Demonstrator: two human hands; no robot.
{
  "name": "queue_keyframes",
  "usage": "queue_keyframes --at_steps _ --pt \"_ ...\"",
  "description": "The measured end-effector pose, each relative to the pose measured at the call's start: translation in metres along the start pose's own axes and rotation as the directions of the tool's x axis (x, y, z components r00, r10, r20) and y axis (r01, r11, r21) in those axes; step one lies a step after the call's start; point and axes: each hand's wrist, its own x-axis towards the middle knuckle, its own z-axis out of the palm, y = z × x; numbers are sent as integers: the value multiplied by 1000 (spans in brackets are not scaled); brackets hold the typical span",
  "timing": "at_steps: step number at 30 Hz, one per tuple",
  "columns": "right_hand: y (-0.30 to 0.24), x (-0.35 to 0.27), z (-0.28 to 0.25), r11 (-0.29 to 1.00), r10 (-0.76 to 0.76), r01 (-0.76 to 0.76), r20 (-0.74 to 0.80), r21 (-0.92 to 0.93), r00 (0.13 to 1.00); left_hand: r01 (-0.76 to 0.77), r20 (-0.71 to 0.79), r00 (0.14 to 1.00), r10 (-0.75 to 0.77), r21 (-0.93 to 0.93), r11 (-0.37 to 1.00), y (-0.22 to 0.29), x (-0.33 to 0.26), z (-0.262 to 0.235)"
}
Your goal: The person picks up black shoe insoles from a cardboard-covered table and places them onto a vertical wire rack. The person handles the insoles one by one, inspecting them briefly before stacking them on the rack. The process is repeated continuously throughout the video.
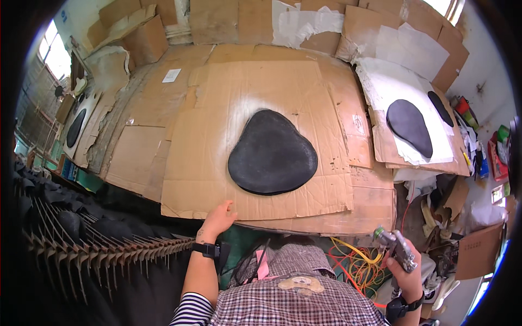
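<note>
A black, rounded three-lobed pad (273, 153) lies flat on a cardboard sheet (198, 163) in front of me. My left hand (219, 218) is at the sheet's front edge, below and left of the pad. Its fingers are stretched out and hold nothing; I cannot tell whether they touch the cardboard. My right hand (406, 267) grips a metal spray gun (399, 249) with a green part at its front end. The gun is held off the table's right front corner, away from the pad. Each wrist wears a black band.
More black pads (409, 127) lie on a white-covered board (375, 87) at the right. On the left stands a rack (109, 247) of thin metal prongs among black pieces. Orange and yellow hoses (359, 266) hang below the table's front edge. Cardboard panels (234, 22) line the back.
</note>
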Motion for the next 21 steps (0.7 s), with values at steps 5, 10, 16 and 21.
queue_keyframes --at_steps 5,10,16,21 --pt "1 1 4 991 63 -86 212 103 975 -38 -39 999 37 -13 999 -13 18 4" --pt "-6 31 20 980 -93 65 139 190 986 -75 -169 985 46 -170 983 -26 41 22" --pt "-11 39 8 989 -37 23 95 145 995 -33 -307 952 -21 -168 985 -38 70 40" --pt "1 42 -7 1000 4 -6 164 11 986 40 -364 926 -102 -173 984 -42 101 51"
